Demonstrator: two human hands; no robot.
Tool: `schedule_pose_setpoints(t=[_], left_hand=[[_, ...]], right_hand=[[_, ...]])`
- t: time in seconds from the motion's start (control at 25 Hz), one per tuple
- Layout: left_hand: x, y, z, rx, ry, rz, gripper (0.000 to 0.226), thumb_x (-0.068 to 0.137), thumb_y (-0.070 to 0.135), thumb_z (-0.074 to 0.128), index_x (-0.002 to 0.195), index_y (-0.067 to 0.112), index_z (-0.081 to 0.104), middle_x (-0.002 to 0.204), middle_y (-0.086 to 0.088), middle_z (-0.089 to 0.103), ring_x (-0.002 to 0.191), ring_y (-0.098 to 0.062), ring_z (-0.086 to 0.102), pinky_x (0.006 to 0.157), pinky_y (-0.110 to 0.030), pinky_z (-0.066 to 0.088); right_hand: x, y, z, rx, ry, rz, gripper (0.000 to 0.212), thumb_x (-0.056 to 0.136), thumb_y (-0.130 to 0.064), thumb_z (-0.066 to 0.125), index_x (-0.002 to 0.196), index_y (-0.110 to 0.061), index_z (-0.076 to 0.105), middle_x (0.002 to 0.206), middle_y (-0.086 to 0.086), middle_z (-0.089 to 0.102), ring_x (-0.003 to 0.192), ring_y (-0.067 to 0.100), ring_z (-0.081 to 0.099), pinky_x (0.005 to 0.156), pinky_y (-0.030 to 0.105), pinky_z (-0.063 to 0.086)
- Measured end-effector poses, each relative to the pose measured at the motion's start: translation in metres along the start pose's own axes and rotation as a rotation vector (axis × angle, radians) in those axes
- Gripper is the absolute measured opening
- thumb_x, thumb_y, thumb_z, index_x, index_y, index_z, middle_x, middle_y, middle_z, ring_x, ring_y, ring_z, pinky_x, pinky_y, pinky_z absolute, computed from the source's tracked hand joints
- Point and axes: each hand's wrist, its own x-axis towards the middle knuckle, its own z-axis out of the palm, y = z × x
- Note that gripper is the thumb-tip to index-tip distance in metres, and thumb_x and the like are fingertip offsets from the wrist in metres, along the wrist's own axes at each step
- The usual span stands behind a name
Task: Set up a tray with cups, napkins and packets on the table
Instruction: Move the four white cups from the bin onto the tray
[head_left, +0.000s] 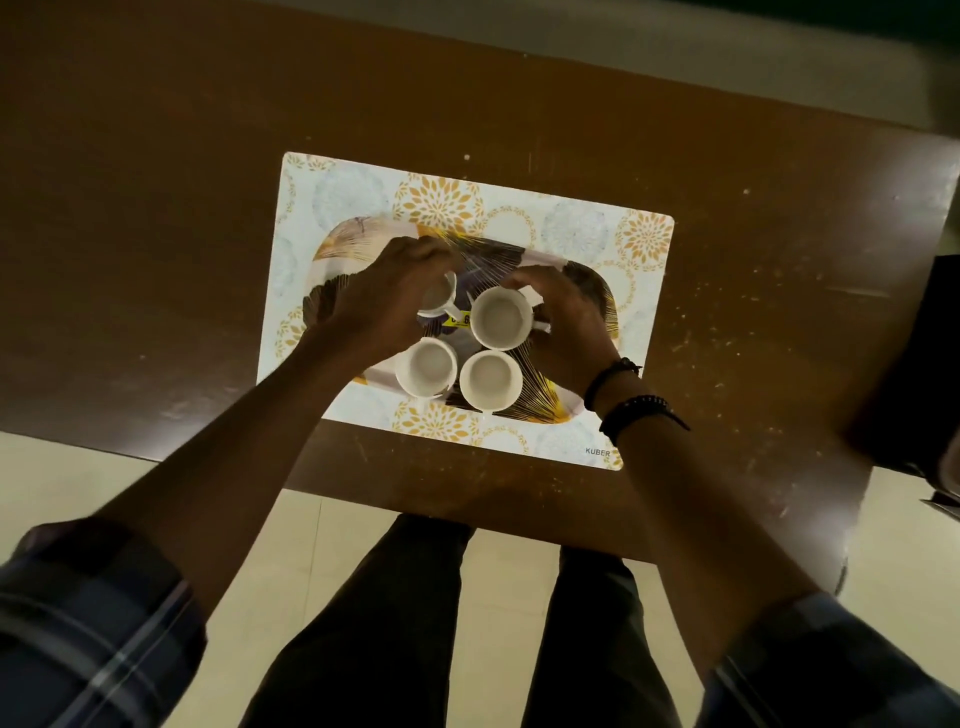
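The left hand (384, 296) reaches in palm down over the tray's far left part, wrist bent, fingers curled over the far-left cup (436, 299) and gripping it by its rim and side. That cup seems tipped, its mouth turned toward the tray's middle. The right hand (566, 322) comes in from the tray's right side, its fingers wrapped round the far wall of the far-right cup (501, 317), holding it. This cup stands upright, with a small handle poking out on the side by the palm.

Both forearms stretch straight out from the body and converge over the tray (358, 234). Dark bracelets (623, 395) circle the right wrist, and checked sleeves (93, 623) are rolled up near the elbows.

On the tray's near half stand the near-left cup (427, 366) and the near-right cup (490, 378), both upright, white and just beside each other. All four cups cluster at the tray's centre, where a yellow sticker (460, 319) shows between the two far ones.

The tray, patterned in gold and dark fans, lies on a floral placemat (353, 192), which borders it on every side. Under that is the brown, scuffed counter (156, 208). Nearer than the tray, pale floor (62, 478) and the person's dark trousers show.
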Motion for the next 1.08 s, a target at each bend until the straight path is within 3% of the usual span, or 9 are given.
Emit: schedule_pose_setpoints(t=[0.24,0.44,0.56,0.68,0.92,1.0,1.08], left_hand=[[-0.009,-0.008,0.006,-0.025,-0.011,0.010,0.084,0.059,-0.021,0.070,0.136,0.007,0.049,0.141,-0.015,0.051,0.126,-0.039,0.045,0.086,-0.050,0.050],[-0.011,-0.013,0.005,0.004,-0.043,-0.020,0.073,0.068,-0.006,0.076,0.134,0.011,0.049,0.139,-0.011,0.051,0.120,-0.037,0.051,0.085,-0.049,0.050],[-0.013,-0.018,0.001,0.036,-0.049,-0.079,0.072,0.072,0.017,0.083,0.135,0.013,0.047,0.138,-0.011,0.052,0.119,-0.038,0.055,0.089,-0.051,0.050],[-0.012,-0.022,-0.004,0.025,-0.117,-0.096,0.080,0.068,0.013,0.086,0.137,0.013,0.047,0.138,-0.013,0.051,0.123,-0.039,0.052,0.095,-0.053,0.047],[-0.017,-0.024,-0.005,0.040,-0.169,-0.163,0.086,0.071,0.014,0.085,0.145,0.012,0.040,0.145,-0.018,0.047,0.134,-0.040,0.043,0.106,-0.056,0.039],[-0.019,-0.023,-0.005,0.052,-0.138,-0.168,0.081,0.074,0.021,0.083,0.144,0.015,0.042,0.141,-0.017,0.052,0.129,-0.040,0.048,0.102,-0.052,0.043],[-0.019,-0.021,-0.002,0.100,-0.066,-0.205,0.062,0.081,0.032,0.076,0.135,0.015,0.050,0.128,-0.017,0.063,0.116,-0.042,0.057,0.088,-0.044,0.045]], right_hand=[[0.019,-0.006,0.003,-0.018,-0.015,0.007,0.042,0.074,0.005,0.069,0.115,-0.002,0.062,0.114,0.015,0.067,0.105,0.033,0.060,0.083,0.049,0.053],[0.016,-0.006,0.002,-0.064,0.004,0.013,0.039,0.075,0.003,0.069,0.112,-0.004,0.065,0.111,0.016,0.069,0.105,0.034,0.062,0.082,0.045,0.055],[0.012,-0.005,0.002,-0.084,0.018,0.029,0.030,0.081,-0.008,0.070,0.111,-0.007,0.068,0.110,0.015,0.070,0.104,0.033,0.063,0.085,0.042,0.053],[0.006,-0.005,0.001,-0.084,0.017,0.044,0.032,0.083,-0.012,0.070,0.115,-0.007,0.066,0.112,0.019,0.068,0.105,0.035,0.062,0.086,0.041,0.051],[-0.006,-0.006,0.002,-0.090,0.006,0.038,0.046,0.082,-0.003,0.068,0.127,-0.002,0.058,0.120,0.024,0.063,0.112,0.040,0.059,0.091,0.045,0.050],[-0.009,-0.002,0.002,-0.098,-0.029,0.077,0.055,0.082,0.000,0.065,0.135,-0.005,0.052,0.129,0.020,0.059,0.119,0.037,0.055,0.096,0.044,0.048],[-0.013,0.000,0.004,-0.119,-0.052,0.102,0.061,0.082,0.001,0.064,0.140,-0.007,0.045,0.134,0.018,0.055,0.123,0.035,0.052,0.098,0.043,0.047]])
